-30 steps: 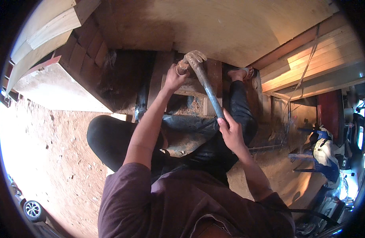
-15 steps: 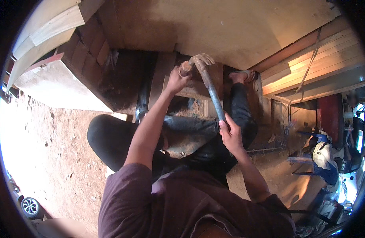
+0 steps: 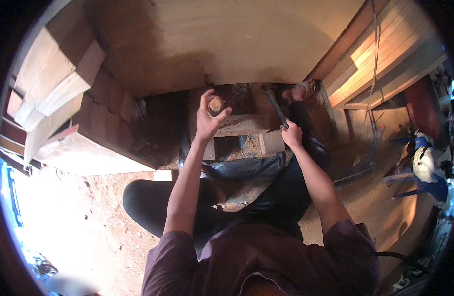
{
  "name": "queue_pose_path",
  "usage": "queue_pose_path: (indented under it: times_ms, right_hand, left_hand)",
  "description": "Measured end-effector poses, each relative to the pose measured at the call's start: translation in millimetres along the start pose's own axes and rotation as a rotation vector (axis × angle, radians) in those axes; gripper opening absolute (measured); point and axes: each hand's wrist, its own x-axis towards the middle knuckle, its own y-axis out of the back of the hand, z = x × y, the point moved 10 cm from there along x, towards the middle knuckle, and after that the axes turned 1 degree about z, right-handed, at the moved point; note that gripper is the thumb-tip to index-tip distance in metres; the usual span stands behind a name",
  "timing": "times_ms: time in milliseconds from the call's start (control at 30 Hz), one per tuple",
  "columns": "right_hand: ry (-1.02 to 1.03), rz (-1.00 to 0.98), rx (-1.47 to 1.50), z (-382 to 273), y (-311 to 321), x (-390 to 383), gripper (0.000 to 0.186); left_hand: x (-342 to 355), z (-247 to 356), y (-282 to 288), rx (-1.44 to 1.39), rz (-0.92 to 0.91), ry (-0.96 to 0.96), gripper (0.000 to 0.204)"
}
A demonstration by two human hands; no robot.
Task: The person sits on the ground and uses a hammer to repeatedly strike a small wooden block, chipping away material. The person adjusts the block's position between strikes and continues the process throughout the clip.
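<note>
My left hand (image 3: 208,123) is around a round wooden handle (image 3: 215,104) with a rough, frayed tan end; thumb and forefinger are spread, and the remaining fingers are mostly hidden. What lies below the handle cannot be seen. In my right hand (image 3: 291,134) is the grip end of a claw hammer (image 3: 276,105), its shaft slanting away and its head low near my foot, dark and blurred. Beneath and between both hands lies a wooden piece (image 3: 242,124) with a recess holding chips, beside a pale wood block (image 3: 273,142).
A large wooden panel (image 3: 222,39) stands ahead. Stacked wood pieces (image 3: 103,93) rise on the left, beside a pale board (image 3: 88,148). Slatted timber (image 3: 370,61) leans at the right. My bent legs (image 3: 153,204) frame the work, and a blue and white chair-like object (image 3: 424,163) is far right.
The hammer head has left the handle's end and dropped lower and to the right, with my right hand moving forward. My left thumb and forefinger have spread apart. The view has shifted.
</note>
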Motion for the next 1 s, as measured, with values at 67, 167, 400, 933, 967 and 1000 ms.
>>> queue_pose_path:
  times_ms: [67,167,400,933,967,1000]
  right_hand:
    - [0.003,-0.004,-0.006,10.8,-24.8,-1.1,0.05]
    - [0.013,0.071,0.089,24.7,-59.8,-4.8,0.051]
    - [0.152,0.287,0.031,0.4,-47.5,-8.1,0.052]
    - [0.628,0.209,0.032,-120.4,-63.0,-37.0,0.051]
    - [0.63,0.223,0.037,-120.6,-62.5,-37.0,0.051]
    - [0.626,0.213,0.032,-120.6,-64.0,-35.7,0.051]
  left_hand:
    - [9.6,33.8,6.8,-0.034,0.043,-0.064,0.071]
    - [34.0,86.7,-6.6,0.418,-0.119,-0.261,0.07]
    - [42.7,39.5,-35.3,1.205,-0.573,0.083,0.045]
    - [28.6,-10.7,17.8,0.636,-0.39,0.413,0.024]
    - [26.6,-17.8,29.1,0.621,-0.362,0.468,0.024]
    - [26.7,-17.1,28.9,0.525,-0.374,0.415,0.024]
